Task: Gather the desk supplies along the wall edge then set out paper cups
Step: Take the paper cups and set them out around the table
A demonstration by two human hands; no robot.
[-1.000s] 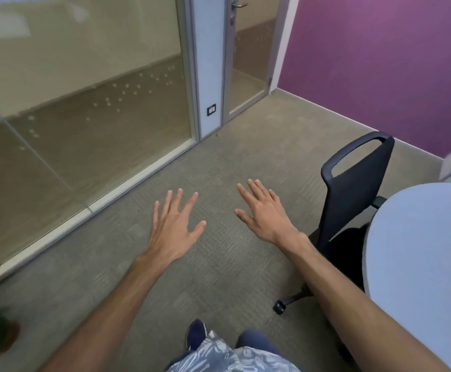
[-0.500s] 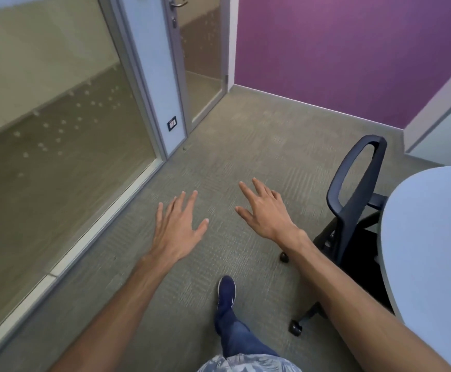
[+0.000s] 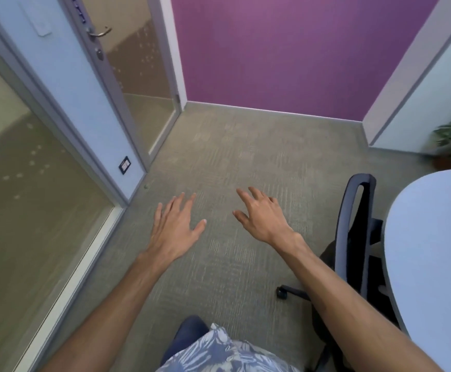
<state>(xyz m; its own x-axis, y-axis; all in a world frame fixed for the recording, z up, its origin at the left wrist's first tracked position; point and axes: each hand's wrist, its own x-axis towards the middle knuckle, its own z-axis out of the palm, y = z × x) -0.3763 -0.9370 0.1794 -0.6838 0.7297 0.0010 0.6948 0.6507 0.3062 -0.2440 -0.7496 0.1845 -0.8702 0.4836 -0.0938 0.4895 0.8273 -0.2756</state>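
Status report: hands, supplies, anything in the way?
Left hand open, empty. Right hand open, empty. No supplies or cups in view. Black chair at white table, right side.

Both bare arms reach out forward, palms down. The left hand (image 3: 174, 229) has its fingers straight and a bit spread. The right hand (image 3: 263, 218) has loose, slightly bent fingers. Both hands hold nothing and stay apart.

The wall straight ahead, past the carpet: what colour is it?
The wall is plain purple, with no pattern. It shows best in the head view.
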